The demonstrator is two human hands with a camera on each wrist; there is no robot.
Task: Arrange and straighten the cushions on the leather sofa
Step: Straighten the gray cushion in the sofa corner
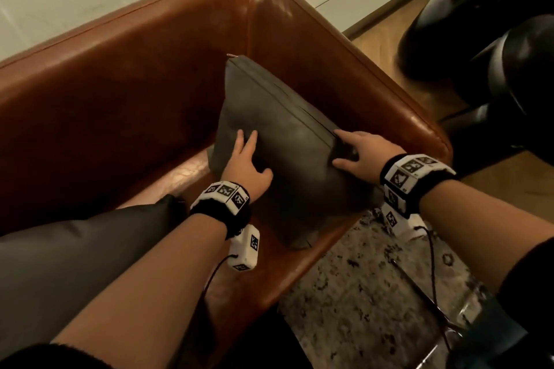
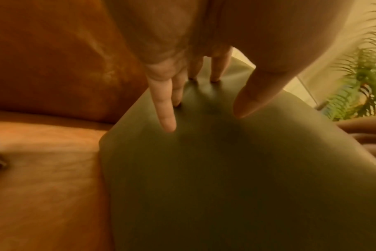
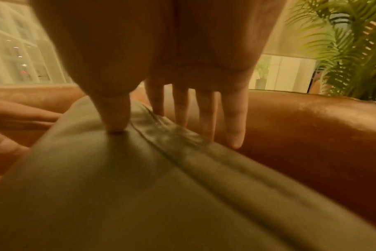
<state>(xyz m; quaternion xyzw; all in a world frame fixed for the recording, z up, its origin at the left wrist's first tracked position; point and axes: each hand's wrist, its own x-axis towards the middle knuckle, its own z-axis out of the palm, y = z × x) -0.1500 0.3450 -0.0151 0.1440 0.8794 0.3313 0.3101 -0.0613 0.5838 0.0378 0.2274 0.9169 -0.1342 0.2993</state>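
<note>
A dark grey-green leather cushion (image 1: 284, 141) stands tilted on the seat of the brown leather sofa (image 1: 120, 84), leaning towards the right armrest (image 1: 344, 69). My left hand (image 1: 257, 156) lies flat on the cushion's front face (image 2: 225, 169), fingers (image 2: 167, 110) straight and pressing. My right hand (image 1: 344, 148) holds the cushion's upper seamed edge (image 3: 172, 135): the thumb (image 3: 116, 118) presses the front face, while the other fingers (image 3: 234, 122) reach down behind it, beside the armrest (image 3: 311, 127). A second dark cushion (image 1: 75, 263) lies on the seat at the lower left, partly under my left forearm.
A speckled rug (image 1: 359, 293) covers the floor in front of the sofa. Large black rounded pots (image 1: 479, 54) stand on the wood floor right of the armrest, with a green palm plant (image 3: 344, 51) there. Pale wall and window panels run behind the sofa back.
</note>
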